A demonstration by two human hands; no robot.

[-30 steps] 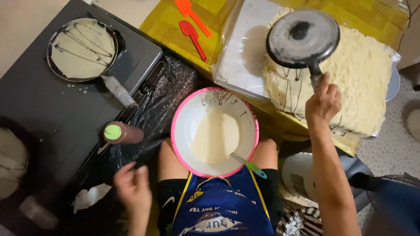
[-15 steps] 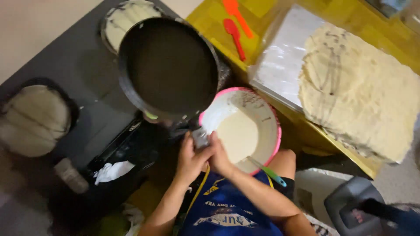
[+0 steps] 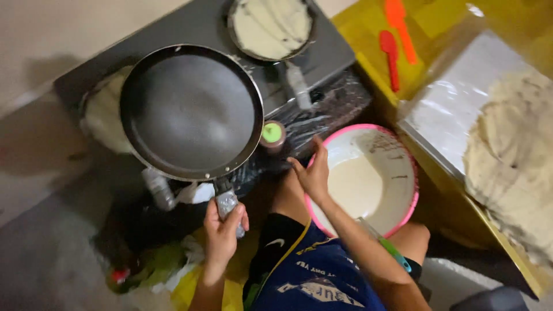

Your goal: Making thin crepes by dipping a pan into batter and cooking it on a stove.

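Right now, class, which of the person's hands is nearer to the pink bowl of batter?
Right. The right hand hovers at the pink bowl's near rim; the left hand is off to the side, gripping the frying pan's handle.

Bare arms (image 3: pixel 368 253) here, no sleeves. A blue apron (image 3: pixel 314 276) with yellow trim and printed lettering covers black shorts (image 3: pixel 275 242).

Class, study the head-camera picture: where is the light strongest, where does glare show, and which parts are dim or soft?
Head view: brightest on the right, where the clear plastic sheet shows white glare; a soft sheen lies across the black pan; the floor at lower left is dim and murky; the flatbread stack at the right edge looks soft and smeared; the left hand on the pan handle is fairly sharp.
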